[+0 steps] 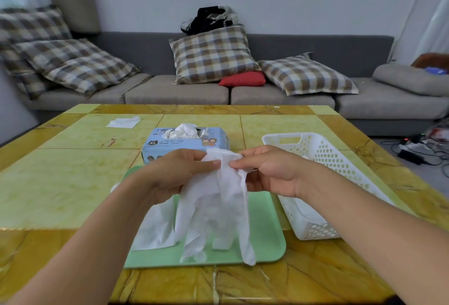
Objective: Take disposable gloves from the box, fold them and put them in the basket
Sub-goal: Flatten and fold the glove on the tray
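Nearest the camera, two bare forearms reach in over the yellow-green tiled worktop point(73, 183), and between them a thin white disposable glove point(213, 212) hangs by its cuff. The left hand point(170, 173) pinches one side of the cuff between thumb and curled fingers, and the right hand point(269, 173) pinches the other side the same way, so both hands are closed on the film. The glove's finger tubes dangle limp, their tips reaching down to the green tray point(267, 231) that lies on the worktop below. A second piece of white film point(155, 227) lies on the tray under the left wrist; whether it is another glove cannot be told. Behind the hands stands the blue glove box point(155, 145), more film bunched out of its top slot, and to the right sits the white perforated basket point(323, 149). The glove looks nearly weightless, floppy and translucent, probably slippery and quick to cling to itself or drift. It holds no shape, so it likely needs to be laid flat on the tray and pressed down before folding. The cuff corners seem the sensible place to hold, since they spread it wide, and a gentle pull should avoid stretching or tearing.
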`<state>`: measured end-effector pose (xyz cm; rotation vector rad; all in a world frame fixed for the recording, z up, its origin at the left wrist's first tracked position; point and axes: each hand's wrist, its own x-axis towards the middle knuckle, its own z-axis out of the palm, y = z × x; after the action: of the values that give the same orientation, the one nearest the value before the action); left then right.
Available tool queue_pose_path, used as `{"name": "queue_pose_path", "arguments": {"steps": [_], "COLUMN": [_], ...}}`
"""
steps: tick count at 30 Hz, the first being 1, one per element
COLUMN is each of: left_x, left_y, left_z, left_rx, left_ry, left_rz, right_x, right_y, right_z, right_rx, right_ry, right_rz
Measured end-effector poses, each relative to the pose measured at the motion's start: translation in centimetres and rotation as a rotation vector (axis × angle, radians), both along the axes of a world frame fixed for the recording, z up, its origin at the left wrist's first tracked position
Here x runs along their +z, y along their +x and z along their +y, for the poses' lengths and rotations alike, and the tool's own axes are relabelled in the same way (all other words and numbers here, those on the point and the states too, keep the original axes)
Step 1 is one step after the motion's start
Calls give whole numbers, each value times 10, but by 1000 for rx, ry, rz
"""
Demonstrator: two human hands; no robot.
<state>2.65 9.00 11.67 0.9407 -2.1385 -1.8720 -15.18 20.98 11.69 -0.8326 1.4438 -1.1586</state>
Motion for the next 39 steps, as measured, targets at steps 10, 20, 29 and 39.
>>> {"name": "queue_pose_path", "arguments": {"steps": [10,20,29,39], "left_x": [26,-46,-59,-62], "left_y": [-20,-8,-1,-10], "left_z": [-1,-11,11,3], "left_rx": [289,-177,-618,-260], "left_ry": [-732,-949,-906,-980], "left_rz": [647,-68,-388,-271], "right_x": [46,-39,-42,-46], "right_y": [1,3,33,18], "right_z": [-3,8,19,0], "right_rx": [-333,355,651,347], "right_ry": [-812,-53,99,99], "right_rz": [781,1377,1392,1384]}}
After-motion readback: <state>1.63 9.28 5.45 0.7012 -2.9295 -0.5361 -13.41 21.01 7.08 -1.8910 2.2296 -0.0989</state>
